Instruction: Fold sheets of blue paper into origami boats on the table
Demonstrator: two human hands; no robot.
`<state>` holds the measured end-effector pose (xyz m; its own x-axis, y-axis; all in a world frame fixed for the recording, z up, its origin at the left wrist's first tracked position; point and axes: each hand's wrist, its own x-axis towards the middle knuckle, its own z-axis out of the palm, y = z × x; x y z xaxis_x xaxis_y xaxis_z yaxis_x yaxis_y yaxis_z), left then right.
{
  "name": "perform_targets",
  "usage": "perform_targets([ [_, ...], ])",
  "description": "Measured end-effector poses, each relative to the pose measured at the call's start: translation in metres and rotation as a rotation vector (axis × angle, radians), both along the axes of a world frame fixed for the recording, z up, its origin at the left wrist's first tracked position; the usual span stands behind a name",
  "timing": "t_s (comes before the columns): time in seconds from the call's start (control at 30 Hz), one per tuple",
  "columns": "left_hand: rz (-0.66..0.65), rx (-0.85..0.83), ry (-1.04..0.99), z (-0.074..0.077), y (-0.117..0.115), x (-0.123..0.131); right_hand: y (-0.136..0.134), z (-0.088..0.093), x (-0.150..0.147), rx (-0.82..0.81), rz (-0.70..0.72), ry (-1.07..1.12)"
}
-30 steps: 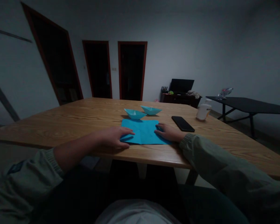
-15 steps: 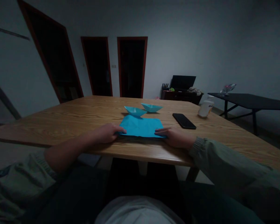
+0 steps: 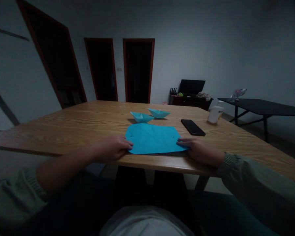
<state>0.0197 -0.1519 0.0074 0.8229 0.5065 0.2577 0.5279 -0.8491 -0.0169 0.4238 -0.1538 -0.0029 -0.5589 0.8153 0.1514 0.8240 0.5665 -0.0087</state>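
A creased sheet of blue paper [image 3: 153,139] spreads out over the front part of the wooden table, between my two hands. My left hand [image 3: 118,147] grips its left edge, fingers closed with the tips on top. At the opposite edge my right hand [image 3: 194,147] pinches the paper near the front corner, its fingers lying over the top. Just behind the sheet stands a folded light-blue paper boat [image 3: 141,117]. A second paper boat [image 3: 159,113] sits a little farther back and to the right.
Right of the paper lies a black phone [image 3: 193,127] on the wooden table [image 3: 88,121]. A white bottle [image 3: 215,114] stands beyond it near the right edge. Farther off are a black table [image 3: 263,106] and a dark screen [image 3: 191,86] on a cabinet.
My right hand has moved to the right and towards me. The blue sheet looks wider and flatter, its front edge nearer to me. My left hand is slightly nearer the table's edge.
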Motion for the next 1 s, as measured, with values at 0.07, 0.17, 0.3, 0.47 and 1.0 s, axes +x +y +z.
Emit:
perform_targets([
  [0.07,0.038,-0.152,0.021,0.004,-0.006,0.001,-0.001,-0.005,0.009,0.01,-0.041,0.01],
  [0.17,0.133,-0.27,-0.013,0.011,-0.004,0.005,-0.001,-0.009,0.019,0.071,-0.111,0.047],
  [0.3,0.253,-0.313,0.054,0.006,0.011,0.013,0.005,-0.01,0.021,0.124,-0.224,0.075],
  [0.47,0.291,-0.351,0.188,-0.011,0.015,0.023,0.009,-0.003,0.006,-0.017,-0.185,0.223],
  [1.0,0.162,-0.263,0.106,-0.012,0.009,0.076,0.019,0.007,-0.087,-0.23,0.068,0.631],
])
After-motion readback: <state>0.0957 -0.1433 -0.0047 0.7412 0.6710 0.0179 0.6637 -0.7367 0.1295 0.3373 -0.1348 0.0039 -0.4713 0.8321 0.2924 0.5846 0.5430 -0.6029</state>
